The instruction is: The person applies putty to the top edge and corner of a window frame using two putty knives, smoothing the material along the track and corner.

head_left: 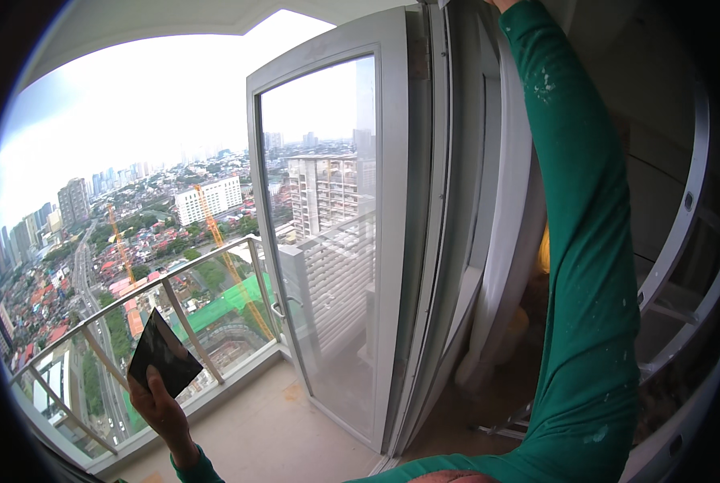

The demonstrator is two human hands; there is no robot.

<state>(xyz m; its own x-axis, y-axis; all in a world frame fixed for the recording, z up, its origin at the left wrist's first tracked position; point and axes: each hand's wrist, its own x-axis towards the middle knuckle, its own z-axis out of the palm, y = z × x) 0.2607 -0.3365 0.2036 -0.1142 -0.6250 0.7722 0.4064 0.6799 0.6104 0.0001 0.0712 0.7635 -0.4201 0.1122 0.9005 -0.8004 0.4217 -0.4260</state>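
My left hand [159, 406] grips a thin black square plate [167, 356] with a shiny face, thumb laid across its surface. It is held up in front of the balcony railing [175, 310]. My right arm, in a green sleeve [581, 225] with pale specks, stretches up to the top of the picture. Only a bit of my right hand [502, 4] shows there, near the top of the door frame [436, 48]; its fingers are cut off by the edge. Between my arms stands an open glass door [392, 225] with a grey frame and a metal handle [288, 306].
The balcony floor [255, 414] lies beyond the door sill. A white curtain [511, 209] hangs inside, beside the frame. At the right, a metal ladder [690, 209] leans close to my arm. Past the railing, a city with tall buildings and orange cranes [211, 217] spreads far below.
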